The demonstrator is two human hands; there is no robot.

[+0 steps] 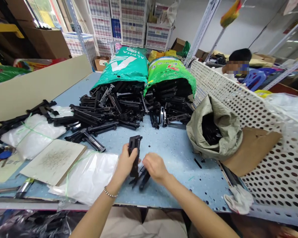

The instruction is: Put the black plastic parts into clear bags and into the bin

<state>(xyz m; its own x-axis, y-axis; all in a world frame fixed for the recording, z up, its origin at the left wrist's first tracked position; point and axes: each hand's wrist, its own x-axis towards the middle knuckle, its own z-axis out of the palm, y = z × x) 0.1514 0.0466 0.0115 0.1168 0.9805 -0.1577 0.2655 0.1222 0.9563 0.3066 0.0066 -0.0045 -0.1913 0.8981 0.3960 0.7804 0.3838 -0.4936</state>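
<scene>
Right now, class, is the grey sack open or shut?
Open: the grey sack has a gaping mouth, with black contents showing inside.

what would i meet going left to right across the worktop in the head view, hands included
Blue round item, square board, left hand gripping a black part, right hand, open grey-green sack.

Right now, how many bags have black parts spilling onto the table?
2: the teal bag at the back, and the green bag right of it. Others could be hidden behind them.
</scene>
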